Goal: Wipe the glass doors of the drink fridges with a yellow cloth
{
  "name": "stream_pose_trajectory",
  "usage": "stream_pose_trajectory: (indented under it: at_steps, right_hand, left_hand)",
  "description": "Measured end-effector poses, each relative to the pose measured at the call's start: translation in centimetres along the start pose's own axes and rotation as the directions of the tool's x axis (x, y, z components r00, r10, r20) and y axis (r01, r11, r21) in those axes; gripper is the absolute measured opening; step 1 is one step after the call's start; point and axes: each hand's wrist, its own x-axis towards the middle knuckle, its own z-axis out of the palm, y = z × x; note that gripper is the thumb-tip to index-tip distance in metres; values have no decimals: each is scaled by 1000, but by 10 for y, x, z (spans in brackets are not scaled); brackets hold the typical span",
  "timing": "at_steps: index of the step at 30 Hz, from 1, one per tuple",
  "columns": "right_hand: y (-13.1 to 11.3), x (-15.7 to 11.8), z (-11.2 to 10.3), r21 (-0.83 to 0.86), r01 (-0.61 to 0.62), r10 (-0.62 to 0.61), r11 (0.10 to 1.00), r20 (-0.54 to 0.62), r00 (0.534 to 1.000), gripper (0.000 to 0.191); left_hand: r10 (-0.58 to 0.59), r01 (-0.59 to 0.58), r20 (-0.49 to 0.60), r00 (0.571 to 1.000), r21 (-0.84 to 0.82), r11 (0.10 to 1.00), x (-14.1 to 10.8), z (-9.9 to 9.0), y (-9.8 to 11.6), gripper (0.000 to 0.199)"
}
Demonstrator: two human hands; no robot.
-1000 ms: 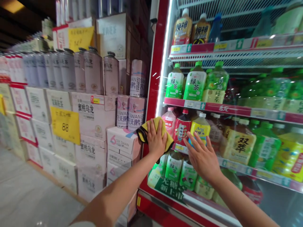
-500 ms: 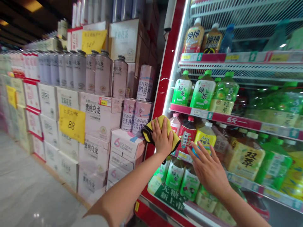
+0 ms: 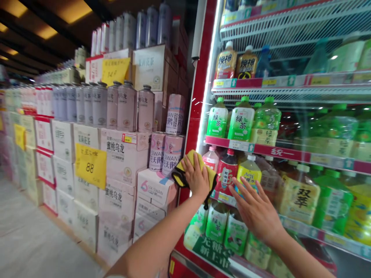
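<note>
At the left edge of a lit, red-sided fridge (image 3: 198,88), the head view shows a yellow cloth (image 3: 212,174) with dark trim spread flat, partly hiding a pink-capped bottle (image 3: 211,157) at the left end of a shelf (image 3: 224,199). The left hand (image 3: 197,179) lies on the cloth, fingers slightly parted, pressing rather than gripping. Apart from it, the right hand (image 3: 255,210) holds nothing, its fingers spread before a yellow-labelled bottle (image 3: 249,170); whether the palm touches the fridge front, I cannot tell. Wiping looks under way, judging by the flattened cloth; nothing marks which stretch is done, so how much is left is unclear. Compared with a second ago, the view tips upward, bringing in more ceiling (image 3: 46,11) and a higher shelf (image 3: 255,11); the cloth seems slightly higher along that edge, while the right hand keeps nearly the same place.
</note>
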Motion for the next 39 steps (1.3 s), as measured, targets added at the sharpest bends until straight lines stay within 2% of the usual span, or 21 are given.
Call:
stream_pose_trajectory:
  at_steps: [2,4,5,7,9,11,13,15,17,18,20,22,24,26,28,31,33,34,37,38,39]
  right_hand:
    - [4,9,-4,3,-14,14,1000,-16,1000,52]
    - [7,15,-7,11,-28,28,1000,-36,999,54]
    - [7,16,-7,16,-33,34,999,-44,998,55]
    - [8,13,-8,24,-38,39,999,-52,998,55]
    - [10,8,-10,30,-29,31,999,-52,998,55]
    - [15,3,-13,35,-14,16,999,-53,998,55]
    - [22,1,-18,35,-6,8,999,-53,999,56]
    - [29,4,-22,25,-19,20,999,-44,999,56]
    - [32,9,-24,10,-39,39,999,-30,999,56]
    - [32,10,-25,3,-40,40,999,-26,999,56]
    - [31,9,-24,-6,-23,22,1000,-22,1000,53]
    - [31,2,-24,-13,0,-1,1000,-20,1000,50]
    - [34,-8,-25,-20,10,-11,1000,-12,1000,46]
    - [40,-18,-28,-24,6,-6,1000,0,1000,43]
    - [46,-24,-32,-25,-13,13,1000,11,1000,41]
    - [49,-26,-34,-34,-51,52,998,17,999,41]
    - [46,-27,-31,-40,-50,51,998,18,999,43]
    - [45,-29,-29,-43,-40,41,998,19,999,44]
    - [48,-40,-26,-60,9,-8,998,24,1000,47]
    - [52,-43,-26,-68,24,-22,997,22,999,48]
    - [56,-46,-26,-77,34,-32,996,20,999,48]
  left_hand:
    - [-90,89,-127,988,-13,996,39,5,29,61]
    - [-77,80,-188,979,10,997,48,7,40,61]
    - [-15,23,-177,984,42,999,42,6,37,62]
    - [190,-181,-66,979,124,976,21,0,17,62]
    - [383,-394,95,919,148,907,3,-9,-8,63]
    - [461,-483,161,872,140,864,6,-16,-22,63]
    - [412,-424,104,905,136,895,28,-15,-14,63]
    - [268,-262,-28,963,137,955,53,-9,11,64]
    - [210,-197,-89,974,142,970,61,-1,36,65]
    - [241,-227,-82,967,154,962,56,1,42,66]
    - [389,-385,12,921,182,905,34,0,38,68]
    - [532,-555,163,831,175,813,11,-7,15,68]
    - [572,-617,253,780,161,770,6,-15,-8,65]
    - [494,-529,204,845,182,829,20,-19,-14,63]
    - [367,-370,56,929,207,906,44,-16,0,63]
    - [310,-294,-41,950,216,931,55,-6,30,64]
    - [433,-433,54,900,241,869,37,-4,29,67]
    - [530,-550,149,835,243,799,24,-6,19,70]
    - [743,-843,411,528,149,517,-5,-19,-24,76]
    - [762,-876,447,468,119,467,-7,-22,-34,76]
    - [763,-880,456,458,107,463,-4,-24,-37,74]
